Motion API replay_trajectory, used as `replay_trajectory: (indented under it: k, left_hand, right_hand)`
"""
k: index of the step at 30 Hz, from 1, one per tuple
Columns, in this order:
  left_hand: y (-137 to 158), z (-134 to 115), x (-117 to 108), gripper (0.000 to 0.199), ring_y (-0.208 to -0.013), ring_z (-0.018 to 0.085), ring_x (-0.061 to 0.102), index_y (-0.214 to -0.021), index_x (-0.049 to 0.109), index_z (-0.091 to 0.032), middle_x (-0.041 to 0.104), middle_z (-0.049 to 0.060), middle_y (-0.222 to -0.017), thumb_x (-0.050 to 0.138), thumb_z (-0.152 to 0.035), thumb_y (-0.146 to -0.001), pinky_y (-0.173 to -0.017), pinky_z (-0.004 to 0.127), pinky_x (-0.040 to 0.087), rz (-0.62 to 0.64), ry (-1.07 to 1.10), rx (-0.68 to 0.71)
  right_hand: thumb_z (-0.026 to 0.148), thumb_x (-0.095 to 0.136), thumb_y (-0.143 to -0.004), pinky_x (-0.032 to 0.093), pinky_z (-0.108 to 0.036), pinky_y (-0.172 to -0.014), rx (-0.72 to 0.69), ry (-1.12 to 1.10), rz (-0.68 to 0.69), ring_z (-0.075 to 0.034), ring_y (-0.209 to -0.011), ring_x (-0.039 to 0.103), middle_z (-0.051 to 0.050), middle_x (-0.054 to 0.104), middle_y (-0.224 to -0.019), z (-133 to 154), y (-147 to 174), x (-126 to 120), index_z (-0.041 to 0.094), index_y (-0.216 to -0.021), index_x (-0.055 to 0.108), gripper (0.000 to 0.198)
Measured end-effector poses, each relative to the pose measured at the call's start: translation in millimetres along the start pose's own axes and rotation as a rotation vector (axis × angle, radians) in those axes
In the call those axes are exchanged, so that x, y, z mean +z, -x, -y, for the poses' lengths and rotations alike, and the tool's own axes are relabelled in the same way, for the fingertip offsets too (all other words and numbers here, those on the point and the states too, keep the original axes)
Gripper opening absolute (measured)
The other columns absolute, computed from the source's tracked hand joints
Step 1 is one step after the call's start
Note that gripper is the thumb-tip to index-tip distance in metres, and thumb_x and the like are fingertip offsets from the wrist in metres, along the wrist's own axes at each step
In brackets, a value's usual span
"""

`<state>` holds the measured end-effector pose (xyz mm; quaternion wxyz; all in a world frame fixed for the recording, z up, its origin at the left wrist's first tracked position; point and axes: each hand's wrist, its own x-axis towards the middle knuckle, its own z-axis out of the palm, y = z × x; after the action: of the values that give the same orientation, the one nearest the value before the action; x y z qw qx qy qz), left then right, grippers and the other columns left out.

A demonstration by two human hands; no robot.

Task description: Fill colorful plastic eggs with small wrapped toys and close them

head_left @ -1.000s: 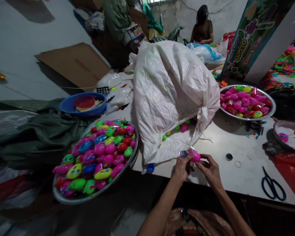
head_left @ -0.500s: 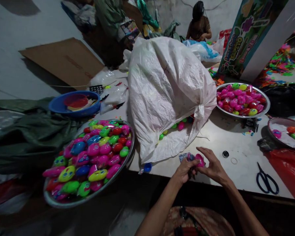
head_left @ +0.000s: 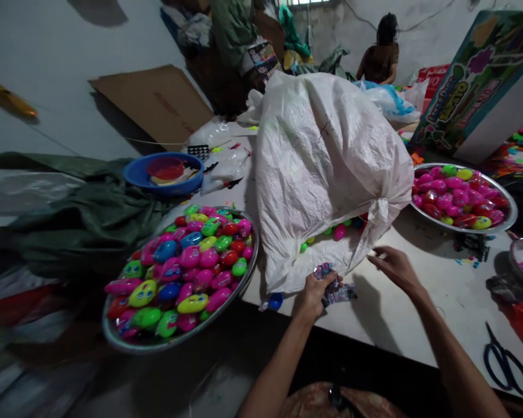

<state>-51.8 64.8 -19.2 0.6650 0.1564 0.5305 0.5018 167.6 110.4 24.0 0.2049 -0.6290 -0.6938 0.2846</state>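
Observation:
My left hand [head_left: 314, 293] is closed around a strip of small printed packets [head_left: 340, 295], dark with purple and blue print, part of which hangs over the table. My right hand [head_left: 396, 269] is raised beside the mouth of a large white woven sack [head_left: 326, 151], fingers stretched forward and thumb apart; I see nothing in it. Pink and green plastic eggs [head_left: 340, 232] show inside the sack's opening. A small blue plastic piece [head_left: 275, 301] lies at the table edge, left of my left hand.
A big metal basin [head_left: 126, 347] of colourful wrapped eggs stands at the left, another metal bowl [head_left: 512, 217] of them at the right. Black scissors [head_left: 505, 363] lie near the front right edge. A blue tub [head_left: 135, 177] sits behind. One person [head_left: 381, 58] is at the back.
My right hand has left my left hand and moved up toward the sack opening. The pink egg piece between them no longer shows. The view has swung left.

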Motion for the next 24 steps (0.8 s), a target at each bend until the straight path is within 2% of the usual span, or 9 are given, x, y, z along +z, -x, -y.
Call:
replay_trajectory:
  k: [3,5,7,9,12,16,18,21,24]
  left_hand:
    - [3,0,-1,0.036,-0.040,0.010,0.050,-0.069,0.057,-0.014,0.056,-0.003,-0.051,0.080,-0.030,-0.046,-0.041,0.022,0.042,-0.119,-0.029,0.086]
    - [4,0,-6,0.036,-0.038,0.007,0.047,-0.066,0.056,-0.014,0.052,-0.005,-0.048,0.081,-0.030,-0.045,-0.038,0.020,0.038,-0.151,-0.046,0.115]
    - [2,0,-13,0.036,-0.038,0.006,0.045,-0.065,0.056,-0.014,0.052,-0.004,-0.049,0.081,-0.031,-0.045,-0.037,0.019,0.036,-0.159,-0.061,0.114]
    - [0,0,-19,0.036,-0.040,0.006,0.046,-0.066,0.058,-0.014,0.053,-0.004,-0.052,0.082,-0.030,-0.044,-0.038,0.018,0.036,-0.182,-0.069,0.106]
    - [-4,1,-21,0.036,-0.044,0.007,0.048,-0.067,0.061,-0.013,0.056,-0.002,-0.054,0.082,-0.028,-0.042,-0.037,0.018,0.034,-0.198,-0.062,0.086]
    - [-3,5,-12,0.034,-0.044,0.008,0.049,-0.066,0.063,-0.012,0.057,-0.001,-0.053,0.082,-0.027,-0.042,-0.038,0.018,0.033,-0.130,-0.091,0.051]
    - [1,9,-5,0.033,-0.044,0.009,0.050,-0.066,0.064,-0.011,0.058,0.000,-0.054,0.081,-0.027,-0.043,-0.040,0.019,0.035,-0.040,-0.116,0.052]
    - [5,15,0,0.031,-0.042,0.008,0.049,-0.064,0.065,-0.010,0.058,0.001,-0.053,0.081,-0.029,-0.045,-0.041,0.019,0.035,0.061,-0.131,0.036]
    - [7,20,2,0.033,-0.036,0.006,0.043,-0.064,0.064,-0.010,0.054,-0.001,-0.047,0.081,-0.032,-0.047,-0.038,0.019,0.033,0.021,-0.103,0.031]
  right_hand:
    - [0.037,0.055,-0.075,0.042,-0.032,-0.074,0.143,0.006,-0.063,-0.028,-0.092,0.059,-0.014,0.065,-0.089,52,-85,53,0.015,-0.083,0.061,0.025]
    - [0.033,0.056,-0.073,0.041,-0.035,-0.074,0.182,-0.026,-0.085,-0.032,-0.098,0.056,-0.018,0.063,-0.094,64,-110,76,0.013,-0.086,0.059,0.025]
    - [0.030,0.057,-0.069,0.042,-0.035,-0.072,0.214,-0.086,-0.088,-0.033,-0.097,0.057,-0.019,0.062,-0.095,64,-115,87,0.012,-0.088,0.058,0.026]
    - [0.030,0.060,-0.066,0.044,-0.033,-0.067,0.226,-0.172,-0.071,-0.030,-0.089,0.060,-0.016,0.063,-0.091,57,-104,87,0.013,-0.091,0.056,0.030]
    - [0.034,0.059,-0.067,0.047,-0.029,-0.058,0.201,-0.320,-0.009,-0.021,-0.069,0.062,-0.008,0.065,-0.083,46,-68,76,0.016,-0.097,0.053,0.035]
    - [0.034,0.063,-0.067,0.047,-0.026,-0.054,0.109,-0.869,0.280,-0.014,-0.058,0.060,-0.002,0.064,-0.076,35,-9,62,0.019,-0.092,0.053,0.031]
    - [0.031,0.070,-0.062,0.046,-0.025,-0.052,0.129,-1.100,0.352,-0.013,-0.056,0.059,0.000,0.064,-0.074,32,10,60,0.019,-0.087,0.053,0.032]
    - [0.027,0.073,-0.060,0.043,-0.023,-0.049,0.193,-1.169,0.225,-0.011,-0.052,0.056,0.002,0.063,-0.067,27,22,63,0.018,-0.081,0.052,0.031]
    - [0.030,0.073,-0.061,0.044,-0.023,-0.049,0.228,-1.216,0.133,-0.011,-0.051,0.055,0.002,0.062,-0.066,22,25,65,0.018,-0.080,0.052,0.031]
